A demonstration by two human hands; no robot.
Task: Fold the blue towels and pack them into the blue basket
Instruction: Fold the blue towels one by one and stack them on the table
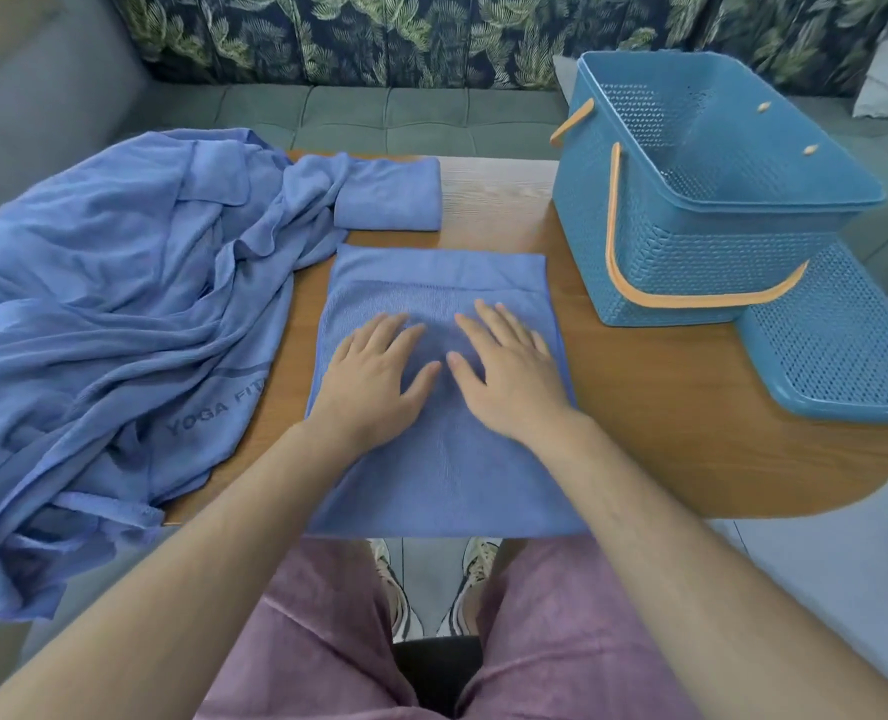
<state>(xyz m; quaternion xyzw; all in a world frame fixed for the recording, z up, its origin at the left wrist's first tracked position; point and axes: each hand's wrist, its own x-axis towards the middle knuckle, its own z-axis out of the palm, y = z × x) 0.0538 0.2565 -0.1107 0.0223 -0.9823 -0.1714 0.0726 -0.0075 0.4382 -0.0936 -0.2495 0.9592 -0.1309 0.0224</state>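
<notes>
Towel (447,459) lies half-folded on the desk (665,433) before me; my left hand (374,376) and right hand (509,371) press flat on it, fingers straight, holding nothing. If I push unevenly, the layers may slide and wrinkle. The basket (691,226) stands apart, at the right.

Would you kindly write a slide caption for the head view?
Left hand and right hand press flat on a folded towel, basket open beside it.

- Flat towel (442,459), 6 o'clock: matt blue cloth with a fine knitted texture.
- Crumpled towels (94,304), 9 o'clock: the same soft, matt cloth.
- Basket (691,252), 2 o'clock: blue perforated plastic with a faint sheen.
- Table (665,407): smooth, satin wood grain.
</notes>
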